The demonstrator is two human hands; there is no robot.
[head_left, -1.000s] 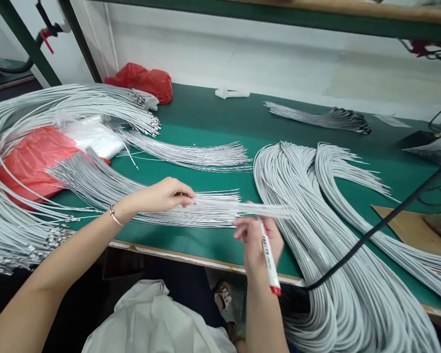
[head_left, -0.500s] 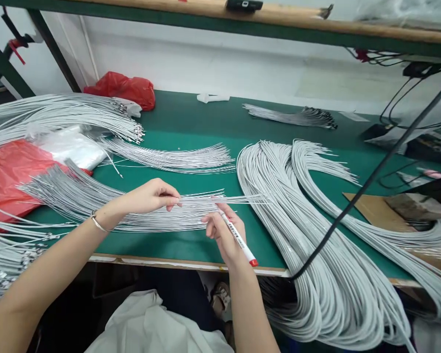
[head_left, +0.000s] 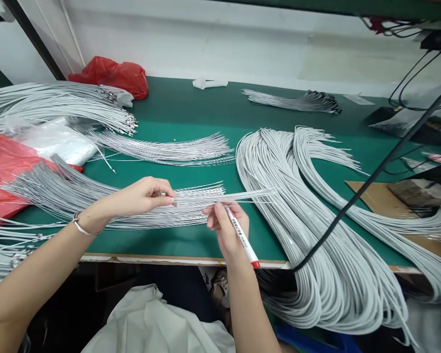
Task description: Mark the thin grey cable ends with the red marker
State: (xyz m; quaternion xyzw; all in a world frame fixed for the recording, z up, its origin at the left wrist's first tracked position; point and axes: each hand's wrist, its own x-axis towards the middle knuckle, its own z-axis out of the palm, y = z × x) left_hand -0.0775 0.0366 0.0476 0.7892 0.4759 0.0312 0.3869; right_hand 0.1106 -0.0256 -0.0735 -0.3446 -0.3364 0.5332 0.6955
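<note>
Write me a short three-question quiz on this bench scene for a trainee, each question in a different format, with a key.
1. Multiple choice: What does the right hand hold?
A) A yellow wooden ruler
B) A slim white marker pen with a red end
C) Black metal scissors

2. True or false: The left hand pinches a slim bunch of thin pale-grey wires.

3. Fill in the blank: The thin silver-coloured bracelet is on the ____ wrist.

Key: 1. B; 2. True; 3. left
</note>
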